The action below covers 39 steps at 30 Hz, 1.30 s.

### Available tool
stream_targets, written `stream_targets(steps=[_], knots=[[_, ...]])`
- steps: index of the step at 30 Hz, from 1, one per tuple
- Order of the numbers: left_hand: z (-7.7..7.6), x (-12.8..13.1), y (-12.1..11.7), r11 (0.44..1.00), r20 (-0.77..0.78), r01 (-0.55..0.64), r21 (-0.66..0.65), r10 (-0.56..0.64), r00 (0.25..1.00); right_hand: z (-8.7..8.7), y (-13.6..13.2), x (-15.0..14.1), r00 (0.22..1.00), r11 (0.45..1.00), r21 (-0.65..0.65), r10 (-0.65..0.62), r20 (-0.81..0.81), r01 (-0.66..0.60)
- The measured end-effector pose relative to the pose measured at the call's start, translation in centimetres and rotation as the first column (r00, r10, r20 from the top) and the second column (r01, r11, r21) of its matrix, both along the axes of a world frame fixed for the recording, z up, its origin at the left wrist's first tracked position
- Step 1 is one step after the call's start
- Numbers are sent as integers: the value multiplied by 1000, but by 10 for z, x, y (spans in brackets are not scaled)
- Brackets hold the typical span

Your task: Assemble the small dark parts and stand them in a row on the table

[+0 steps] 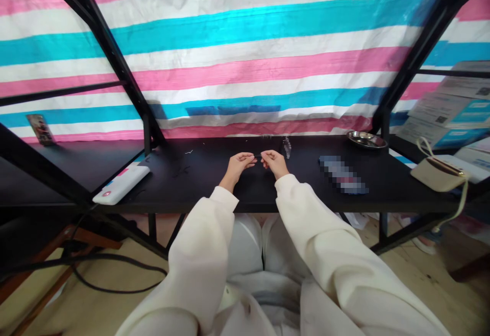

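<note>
My left hand (240,164) and my right hand (273,161) meet over the middle of the black table (214,188), fingers curled in a pinch. Between their fingertips is a small dark thing (259,157), too small to make out. Both arms wear white sleeves. A small clear packet (287,146) lies just beyond my right hand.
A white power bank (121,184) lies at the table's left edge. A metal dish (366,139) stands back right, a blurred flat object (343,174) in front of it. A beige pouch (439,172) and papers are at far right. Black frame posts rise on both sides.
</note>
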<state>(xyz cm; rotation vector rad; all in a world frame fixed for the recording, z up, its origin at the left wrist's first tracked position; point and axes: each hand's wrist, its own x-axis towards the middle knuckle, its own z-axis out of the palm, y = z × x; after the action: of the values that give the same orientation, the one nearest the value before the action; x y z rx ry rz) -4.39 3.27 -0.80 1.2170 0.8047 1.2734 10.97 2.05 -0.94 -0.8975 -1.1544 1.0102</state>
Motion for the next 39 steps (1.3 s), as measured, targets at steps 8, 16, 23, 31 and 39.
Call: stream_targets(steps=[8,16,23,31,39], knots=[[5,-1,-3,999,18,-45,-9,45,999,1,-1,1,998,998,18,-63,-19,63],[7,-1,-5,996,28,-87,-8,87,996,4,-2,1,988,989,36,-144,-63,147],[5,-4,-2,990,20,-144,-13,144,989,6,-1,4,963,967,60,-239,-125,248],[5,0,-6,995,-105,58,-77,-66,992,2,-2,-1,1000,1000,19,-1,-22,2],[7,-1,-6,999,-140,6,-41,-11,990,2,-8,-4,966,961,-122,255,43,-249]])
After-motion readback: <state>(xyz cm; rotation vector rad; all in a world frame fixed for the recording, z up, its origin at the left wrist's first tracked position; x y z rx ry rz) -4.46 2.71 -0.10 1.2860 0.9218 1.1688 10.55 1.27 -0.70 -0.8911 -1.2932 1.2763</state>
